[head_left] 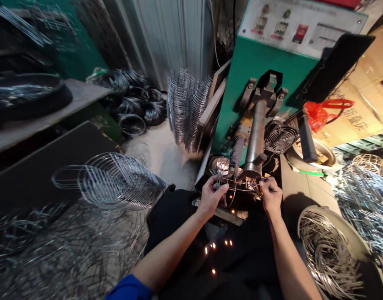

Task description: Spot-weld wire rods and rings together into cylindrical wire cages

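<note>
From where I stand, the wire frame [235,188] sits under the machine's blunt steel cylinder [256,133], held level between two bare hands just in front of the green machine [238,71]. The left hand [212,195] has thumb and fingers pinched together on the wires at its left side; the right hand [271,193] is closed on its right end, though the fingers hide exactly which wire they grip. I'd judge it light and springy: stiff along each wire, quick to twist or bend out of true if pushed at one spot, and smooth enough to roll in the fingertips. The outer ends look the best place to take hold, well apart, because the middle lies beside a glowing point and is probably hot. Sparks [213,246] show bright over the dark clothing [241,266] on the lap. To the left, a nested pile of looped frames [116,183] lies above loose wire [94,241], with tall ringed stacks [180,104] standing on the pale floor [175,166] and dark coils [135,93] behind. A bench [85,92] runs along that side. To the right, a tub [357,241] holds curved wire pieces [325,250], and a red bag [316,117] hangs before a large carton [363,118].
</note>
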{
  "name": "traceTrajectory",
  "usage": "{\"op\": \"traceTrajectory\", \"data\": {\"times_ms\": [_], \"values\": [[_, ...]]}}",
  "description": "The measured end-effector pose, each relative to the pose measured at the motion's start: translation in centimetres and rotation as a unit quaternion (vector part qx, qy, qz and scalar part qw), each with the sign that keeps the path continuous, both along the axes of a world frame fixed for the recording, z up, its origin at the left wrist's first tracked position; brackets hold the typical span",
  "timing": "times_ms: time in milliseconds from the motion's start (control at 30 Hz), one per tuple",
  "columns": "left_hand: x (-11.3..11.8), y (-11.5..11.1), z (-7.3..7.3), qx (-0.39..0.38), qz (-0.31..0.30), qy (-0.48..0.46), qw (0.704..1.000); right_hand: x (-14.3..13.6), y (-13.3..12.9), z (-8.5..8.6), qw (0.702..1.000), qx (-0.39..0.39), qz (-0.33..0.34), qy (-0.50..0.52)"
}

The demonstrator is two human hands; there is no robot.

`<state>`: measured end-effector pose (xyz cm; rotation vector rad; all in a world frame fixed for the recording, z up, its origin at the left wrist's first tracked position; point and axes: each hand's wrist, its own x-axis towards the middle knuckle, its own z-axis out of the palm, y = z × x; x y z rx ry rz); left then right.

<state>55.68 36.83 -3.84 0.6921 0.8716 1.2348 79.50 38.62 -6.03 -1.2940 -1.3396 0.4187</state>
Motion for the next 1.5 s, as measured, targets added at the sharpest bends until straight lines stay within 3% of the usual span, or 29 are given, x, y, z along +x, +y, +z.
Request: {"op": "traceTrajectory", "data": {"times_ms": [167,267,367,433,467,500,567,633,700,767,900,1000,1167,1300,1367,1433,1500], "values": [[0.1,-1.2,0.9,-0.021,0.003,-0.010,1.000,-0.1,-2.1,0.6,1.000,-0.015,-0.003,0.013],[0.1,-5.2,1.1,-0.078,-0.001,-0.044,0.996,0.9,-5.6,-0.5,0.997,-0.040,-0.046,0.046],[-1.9,-11.3,0.0,-0.167,-0.060,-0.068,0.982,2.6,-9.6,-1.8,0.980,-0.184,-0.041,0.059],[-4.6,-13.9,-1.0,-0.203,-0.115,0.004,0.972,3.1,-11.5,-1.8,0.947,-0.310,0.025,0.073],[-6.1,-14.2,-1.3,-0.196,-0.134,0.071,0.969,2.9,-11.8,-1.6,0.927,-0.362,0.071,0.073],[-7.4,-13.7,-1.5,-0.160,-0.132,0.159,0.965,2.3,-11.8,-1.3,0.908,-0.398,0.118,0.062],[-8.4,-10.9,-1.5,-0.014,-0.106,0.303,0.947,0.6,-10.6,-0.6,0.883,-0.422,0.203,0.008],[-7.3,-7.3,-1.4,0.123,-0.131,0.361,0.915,-1.5,-8.9,-0.5,0.889,-0.387,0.238,-0.064],[-5.1,-4.5,-1.6,0.244,-0.175,0.416,0.858,-3.3,-8.2,-1.0,0.914,-0.322,0.206,-0.137],[-3.3,-3.3,-2.3,0.296,-0.168,0.465,0.817,-4.1,-8.9,-2.1,0.937,-0.267,0.152,-0.166],[-2.6,-3.4,-4.2,0.305,-0.139,0.505,0.795,-3.4,-11.8,-4.4,0.964,-0.199,0.097,-0.146],[-3.0,-3.3,-5.0,0.311,-0.141,0.524,0.780,-2.9,-12.1,-4.9,0.963,-0.178,0.087,-0.182],[-2.9,-2.1,-4.6,0.324,-0.140,0.556,0.753,-3.0,-9.7,-3.6,0.955,-0.195,0.111,-0.192],[-2.9,-1.7,-3.9,0.329,-0.128,0.572,0.740,-3.0,-8.9,-1.7,0.960,-0.226,0.107,-0.125],[-3.1,-1.6,-3.8,0.320,-0.115,0.579,0.741,-2.5,-9.3,-1.0,0.945,-0.300,0.127,-0.035],[-3.5,-1.5,-3.9,0.305,-0.100,0.586,0.744,-2.0,-10.0,-0.5,0.907,-0.376,0.176,0.066],[-4.0,-1.5,-4.2,0.288,-0.090,0.593,0.747,-1.4,-10.8,-0.4,0.881,-0.404,0.216,0.118]]}}
